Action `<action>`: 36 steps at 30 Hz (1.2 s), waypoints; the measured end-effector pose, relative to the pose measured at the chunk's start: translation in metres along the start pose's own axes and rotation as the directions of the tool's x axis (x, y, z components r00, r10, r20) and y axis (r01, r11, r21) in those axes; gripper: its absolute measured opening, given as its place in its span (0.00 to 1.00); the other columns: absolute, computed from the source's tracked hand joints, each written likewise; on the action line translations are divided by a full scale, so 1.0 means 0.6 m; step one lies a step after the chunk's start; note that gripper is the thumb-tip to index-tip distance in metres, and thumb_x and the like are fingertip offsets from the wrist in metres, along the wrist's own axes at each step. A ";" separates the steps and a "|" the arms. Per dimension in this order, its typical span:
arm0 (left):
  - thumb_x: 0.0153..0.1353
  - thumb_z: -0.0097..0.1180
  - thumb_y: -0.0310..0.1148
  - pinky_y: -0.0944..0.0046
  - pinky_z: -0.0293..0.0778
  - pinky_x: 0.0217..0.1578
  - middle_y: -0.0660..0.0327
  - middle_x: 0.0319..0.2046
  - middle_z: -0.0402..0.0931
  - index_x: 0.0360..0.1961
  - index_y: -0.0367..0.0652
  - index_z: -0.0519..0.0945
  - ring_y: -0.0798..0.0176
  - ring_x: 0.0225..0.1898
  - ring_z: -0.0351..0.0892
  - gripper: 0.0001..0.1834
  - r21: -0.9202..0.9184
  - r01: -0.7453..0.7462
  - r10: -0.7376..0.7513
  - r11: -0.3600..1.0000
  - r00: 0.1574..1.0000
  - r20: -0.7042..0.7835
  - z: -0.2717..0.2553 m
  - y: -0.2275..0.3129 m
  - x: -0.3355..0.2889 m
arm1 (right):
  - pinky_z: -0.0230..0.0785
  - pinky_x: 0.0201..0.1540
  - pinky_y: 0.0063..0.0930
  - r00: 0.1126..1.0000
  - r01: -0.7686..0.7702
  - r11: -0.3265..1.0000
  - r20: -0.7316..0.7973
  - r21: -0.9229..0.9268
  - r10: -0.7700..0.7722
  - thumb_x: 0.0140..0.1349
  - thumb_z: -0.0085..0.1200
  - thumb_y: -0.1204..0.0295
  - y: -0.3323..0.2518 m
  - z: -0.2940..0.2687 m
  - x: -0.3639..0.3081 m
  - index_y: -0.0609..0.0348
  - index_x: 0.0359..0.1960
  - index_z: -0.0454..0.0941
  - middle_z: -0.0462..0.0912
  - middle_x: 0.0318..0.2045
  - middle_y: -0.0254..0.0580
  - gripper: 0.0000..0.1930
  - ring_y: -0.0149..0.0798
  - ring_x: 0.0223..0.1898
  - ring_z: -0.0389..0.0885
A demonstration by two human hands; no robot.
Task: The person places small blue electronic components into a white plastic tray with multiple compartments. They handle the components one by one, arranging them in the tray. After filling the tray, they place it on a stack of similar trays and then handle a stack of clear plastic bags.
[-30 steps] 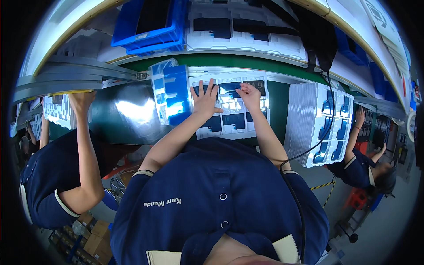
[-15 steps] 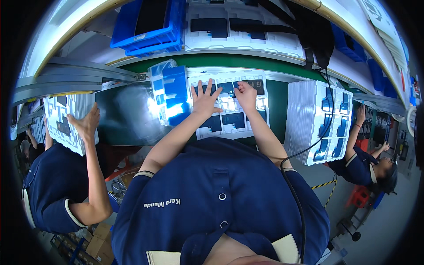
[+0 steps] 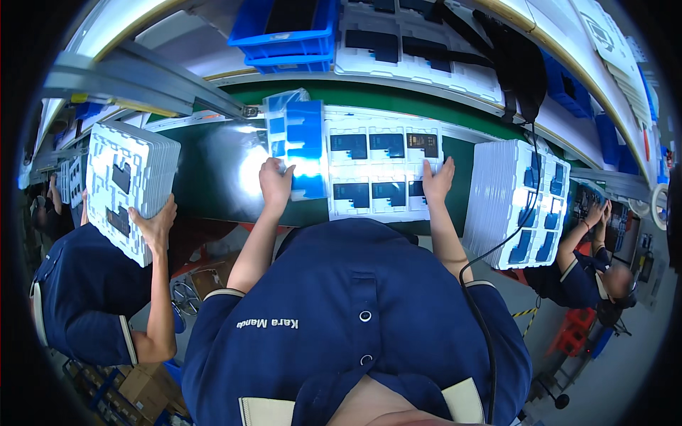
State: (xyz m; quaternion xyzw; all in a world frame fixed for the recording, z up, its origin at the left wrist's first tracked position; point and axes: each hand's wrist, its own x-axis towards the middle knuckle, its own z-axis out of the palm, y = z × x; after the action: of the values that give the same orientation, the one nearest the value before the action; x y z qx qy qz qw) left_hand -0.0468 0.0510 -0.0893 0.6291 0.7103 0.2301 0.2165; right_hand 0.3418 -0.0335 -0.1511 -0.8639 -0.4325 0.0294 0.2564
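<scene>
A factory assembly line: a green conveyor belt (image 3: 213,177) carries white compartment trays (image 3: 383,170), blue bins (image 3: 288,32) sit on the rack beyond its far edge, and uniformed co-workers (image 3: 85,284) handle tray stacks (image 3: 128,184) alongside.

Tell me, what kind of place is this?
Probably a factory assembly line. People in matching blue uniforms work side by side at a long green belt. White trays hold rows of small dark parts, and more trays are stacked nearby, with blue bins above.

A dark navy short-sleeved work shirt (image 3: 355,312) with pale-trimmed cuffs, round snap buttons and a cream collar is worn, both forearms left bare.
</scene>
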 end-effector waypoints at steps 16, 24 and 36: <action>0.46 0.67 0.35 0.59 0.71 0.27 0.53 0.20 0.78 0.22 0.35 0.79 0.55 0.22 0.78 0.14 -0.253 0.179 -0.170 0.951 0.984 0.060 0.014 -0.048 0.013 | 0.51 0.62 0.49 0.999 0.016 0.999 0.033 -0.041 -0.015 0.57 0.55 0.62 -0.030 -0.011 -0.085 0.65 0.61 0.58 0.60 0.60 0.61 0.33 0.61 0.62 0.56; 0.59 0.55 0.36 0.53 0.68 0.35 0.53 0.24 0.71 0.38 0.32 0.75 0.50 0.28 0.72 0.15 0.108 -0.227 0.247 0.968 0.938 -0.242 0.005 -0.044 -0.012 | 0.50 0.63 0.49 0.923 0.351 0.899 0.066 0.263 -0.380 0.53 0.58 0.68 -0.163 -0.022 -0.143 0.64 0.59 0.59 0.58 0.60 0.61 0.33 0.63 0.62 0.55; 0.49 0.66 0.28 0.70 0.68 0.25 0.62 0.20 0.75 0.36 0.35 0.72 0.70 0.22 0.72 0.17 -0.456 0.044 -0.125 0.889 0.981 -0.149 -0.022 -0.011 -0.037 | 0.63 0.56 0.37 0.535 -0.206 0.885 0.805 0.417 -0.255 0.52 0.59 0.67 -0.237 -0.033 -0.141 0.66 0.56 0.65 0.67 0.56 0.60 0.30 0.53 0.55 0.69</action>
State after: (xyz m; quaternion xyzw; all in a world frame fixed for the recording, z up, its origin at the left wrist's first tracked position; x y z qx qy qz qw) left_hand -0.0576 0.0277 -0.0824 0.5074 0.6805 0.4329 0.3032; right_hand 0.1905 -0.0360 -0.0816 -0.6462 -0.4937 0.5409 0.2148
